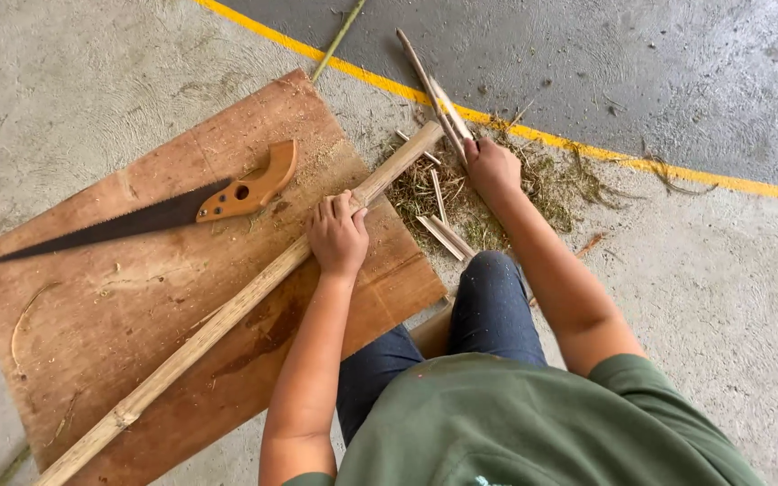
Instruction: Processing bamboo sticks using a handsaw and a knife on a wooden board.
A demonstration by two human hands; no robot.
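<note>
My left hand (337, 236) grips a long pale bamboo pole (227, 310) that lies slantwise across a brown plywood board (128, 297), its far end poking past the board's upper right edge. My right hand (490, 167) is closed around thin split bamboo strips (432, 90) that point away over the floor. A hand saw (159, 211) with a dark blade and an orange wooden handle rests on the board, left of my left hand and apart from it.
More split strips (445, 236) and a heap of green-brown shavings (551, 184) lie on the concrete beside my right hand. A yellow painted line (677, 171) crosses the floor behind. My knee in blue jeans (493, 297) is bent beside the board's corner.
</note>
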